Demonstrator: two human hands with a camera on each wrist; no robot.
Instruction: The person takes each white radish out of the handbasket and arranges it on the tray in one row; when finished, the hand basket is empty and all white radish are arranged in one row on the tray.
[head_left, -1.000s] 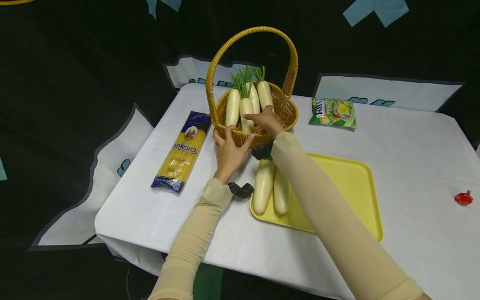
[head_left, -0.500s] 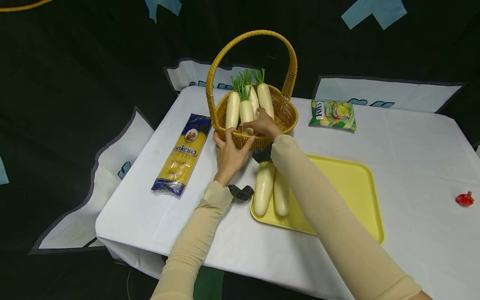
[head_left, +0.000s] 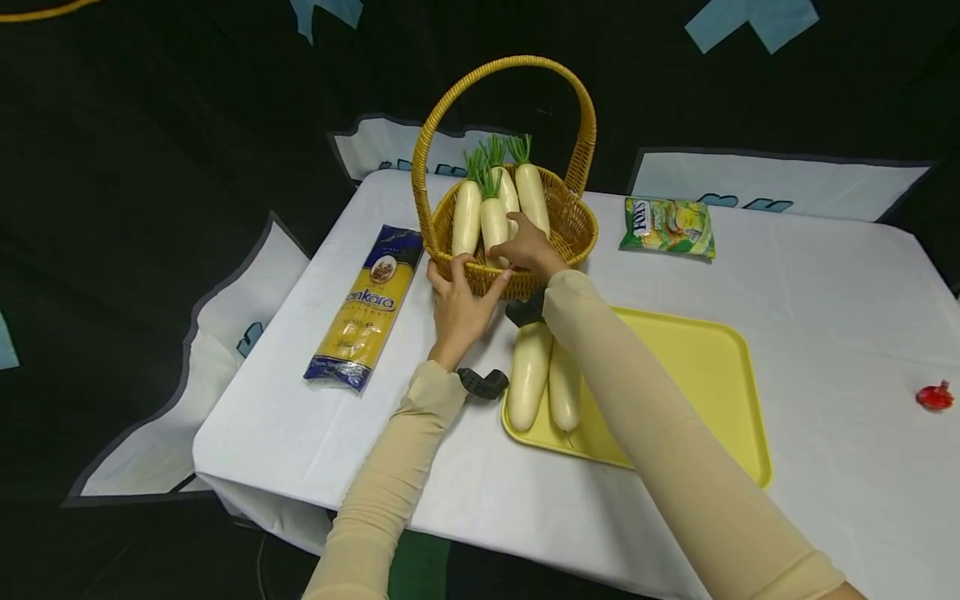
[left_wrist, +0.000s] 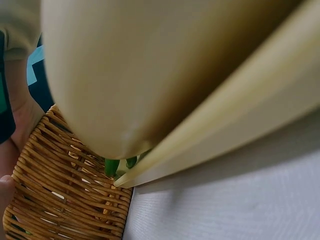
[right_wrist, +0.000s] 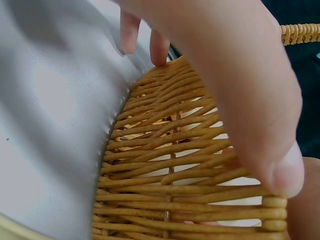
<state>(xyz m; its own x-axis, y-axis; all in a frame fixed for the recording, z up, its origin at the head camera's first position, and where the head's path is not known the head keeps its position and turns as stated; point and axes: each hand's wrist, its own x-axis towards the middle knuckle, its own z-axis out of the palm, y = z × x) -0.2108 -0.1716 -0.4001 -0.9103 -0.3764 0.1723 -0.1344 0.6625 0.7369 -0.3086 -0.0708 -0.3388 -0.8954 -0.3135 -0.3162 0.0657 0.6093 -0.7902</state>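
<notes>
White radishes with green tops (head_left: 467, 218) lean in a wicker basket (head_left: 573, 229) with a tall arched handle. My left hand (head_left: 459, 310) grips the basket's near rim, its thumb over the edge in the right wrist view. My right hand (head_left: 527, 248) reaches inside over the near rim, thumb and fingers around the lower end of the front radish (head_left: 493, 223). Part of that radish and of the right-hand radish (head_left: 532, 196) is hidden behind the hand. Two more radishes (head_left: 528, 375) lie on a yellow tray (head_left: 697, 367), partly under my right forearm; they fill much of the left wrist view.
A yellow and blue pasta packet (head_left: 363, 308) lies left of the basket. To the right are a green candy bag (head_left: 667, 227) and a small red object (head_left: 934, 396). A white cloth covers the table (head_left: 840, 333), and a dark curtain hangs behind it.
My right hand's fingers have shifted slightly left, from the right-hand radish towards the front one, and drawn closer together. My left hand stays on the basket rim.
</notes>
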